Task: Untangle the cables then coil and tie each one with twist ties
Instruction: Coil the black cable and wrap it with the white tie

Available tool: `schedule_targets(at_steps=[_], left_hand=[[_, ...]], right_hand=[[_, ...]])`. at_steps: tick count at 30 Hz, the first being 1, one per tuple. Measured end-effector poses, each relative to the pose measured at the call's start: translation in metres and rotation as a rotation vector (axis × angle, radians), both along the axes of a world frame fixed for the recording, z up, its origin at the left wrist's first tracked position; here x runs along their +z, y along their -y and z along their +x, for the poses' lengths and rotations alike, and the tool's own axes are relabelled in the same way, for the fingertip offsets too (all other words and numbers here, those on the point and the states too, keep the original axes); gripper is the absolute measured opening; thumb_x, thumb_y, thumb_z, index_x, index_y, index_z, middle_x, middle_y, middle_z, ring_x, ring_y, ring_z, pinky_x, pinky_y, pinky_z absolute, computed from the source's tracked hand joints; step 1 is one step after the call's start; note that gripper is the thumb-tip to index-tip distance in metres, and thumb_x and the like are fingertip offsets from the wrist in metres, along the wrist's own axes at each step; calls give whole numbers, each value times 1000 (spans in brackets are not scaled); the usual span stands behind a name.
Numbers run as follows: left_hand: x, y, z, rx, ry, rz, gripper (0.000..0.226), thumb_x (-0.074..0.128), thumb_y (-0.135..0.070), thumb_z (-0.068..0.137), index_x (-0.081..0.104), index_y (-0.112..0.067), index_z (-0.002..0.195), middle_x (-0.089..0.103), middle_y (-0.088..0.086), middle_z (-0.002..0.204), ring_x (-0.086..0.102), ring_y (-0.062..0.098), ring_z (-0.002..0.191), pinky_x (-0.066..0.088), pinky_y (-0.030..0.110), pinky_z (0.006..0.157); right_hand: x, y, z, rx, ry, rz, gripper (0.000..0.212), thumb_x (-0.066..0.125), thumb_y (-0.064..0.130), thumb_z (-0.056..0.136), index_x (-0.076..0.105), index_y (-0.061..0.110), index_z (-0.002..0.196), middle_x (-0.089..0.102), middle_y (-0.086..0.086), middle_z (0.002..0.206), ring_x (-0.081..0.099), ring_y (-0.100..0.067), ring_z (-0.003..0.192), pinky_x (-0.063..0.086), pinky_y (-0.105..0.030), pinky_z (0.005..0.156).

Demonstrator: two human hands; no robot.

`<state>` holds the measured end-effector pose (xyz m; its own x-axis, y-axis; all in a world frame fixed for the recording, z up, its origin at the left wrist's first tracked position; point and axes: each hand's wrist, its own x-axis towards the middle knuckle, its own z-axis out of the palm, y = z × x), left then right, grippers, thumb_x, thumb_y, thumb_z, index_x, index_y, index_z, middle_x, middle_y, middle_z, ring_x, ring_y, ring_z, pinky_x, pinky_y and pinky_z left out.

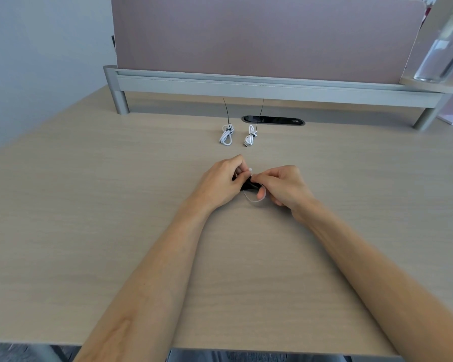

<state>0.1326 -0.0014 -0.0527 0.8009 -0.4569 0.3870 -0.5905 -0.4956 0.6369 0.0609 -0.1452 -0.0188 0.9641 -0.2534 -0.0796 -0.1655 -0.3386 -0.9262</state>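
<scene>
Two white cables lie coiled on the desk beyond my hands, each bound with a black tie whose long tail sticks up: the left coil (226, 137) and the right coil (250, 138). Nearer to me, my left hand (217, 183) and my right hand (283, 188) meet over a third white cable (253, 200). Both pinch it together with something black (249, 184) between the fingers. A loop of the white cable hangs below my right thumb, and a white end pokes up between the hands. Most of this bundle is hidden by my fingers.
The light wooden desk (115, 205) runs to a grey raised shelf (246, 86) with a pink divider panel behind. A black cable port (272, 120) sits in the desk behind the coils. A clear water bottle (445, 50) stands on the shelf at far right.
</scene>
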Motion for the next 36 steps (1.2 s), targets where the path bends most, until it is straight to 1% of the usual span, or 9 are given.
schedule_targets(at_steps=[5, 9, 13, 16, 19, 22, 24, 29, 36], left_hand=[[1, 1, -1, -21, 25, -2, 11, 59, -24, 91, 55, -22, 81, 62, -10, 77, 59, 16, 74, 51, 43, 68], [0, 1, 0, -27, 30, -4, 10, 59, -26, 91, 56, -22, 81, 62, -9, 78, 58, 16, 75, 51, 44, 69], [1, 1, 0, -24, 44, 10, 10, 59, -26, 91, 56, -23, 81, 62, -8, 79, 58, 16, 75, 51, 43, 68], [0, 1, 0, -16, 47, 14, 10, 60, -25, 91, 56, -22, 82, 62, -8, 79, 57, 16, 75, 51, 43, 68], [-1, 1, 1, -15, 43, 16, 9, 59, -25, 89, 55, -24, 81, 62, -9, 78, 58, 15, 75, 51, 43, 68], [-1, 1, 2, -9, 30, 15, 9, 59, -26, 89, 56, -25, 81, 62, -9, 78, 59, 15, 74, 52, 43, 68], [-2, 1, 2, -5, 24, 14, 8, 59, -27, 89, 56, -25, 81, 62, -10, 77, 59, 15, 74, 52, 43, 68], [-2, 1, 2, -3, 18, 3, 10, 59, -29, 89, 57, -23, 82, 63, -9, 77, 59, 15, 73, 51, 42, 67], [-1, 0, 1, 2, 14, 1, 10, 59, -29, 90, 57, -23, 82, 62, -10, 76, 58, 14, 73, 51, 42, 67]], right_hand=[[0, -1, 1, -13, -9, 3, 25, 62, 19, 84, 71, -3, 80, 59, 2, 48, 31, -12, 40, 26, -17, 35], [3, -1, -1, -6, 5, 28, 20, 62, 18, 85, 70, 5, 72, 57, 3, 48, 31, -11, 39, 26, -16, 34], [5, -1, -1, -17, 7, 95, 19, 62, 19, 85, 71, 3, 80, 57, 2, 51, 29, -10, 39, 23, -17, 34], [4, 0, -1, -16, 20, 104, 17, 63, 18, 85, 70, 3, 80, 57, 3, 52, 29, -10, 38, 22, -18, 34], [4, -1, -2, 3, 33, 96, 16, 63, 16, 85, 68, 6, 74, 56, 4, 51, 29, -9, 38, 22, -18, 35], [4, -1, -3, 9, 33, 77, 24, 63, 16, 85, 63, 10, 62, 50, 8, 42, 27, -9, 37, 21, -17, 34], [5, -1, -4, 10, 26, 63, 28, 63, 16, 85, 59, 11, 58, 45, 9, 38, 26, -9, 36, 21, -17, 34], [6, -2, -4, 14, 20, 55, 31, 63, 16, 86, 58, 11, 56, 42, 10, 35, 25, -9, 35, 20, -17, 34], [5, -1, -2, 7, 16, 44, 31, 64, 17, 85, 58, 10, 55, 41, 8, 37, 25, -10, 35, 20, -17, 34]])
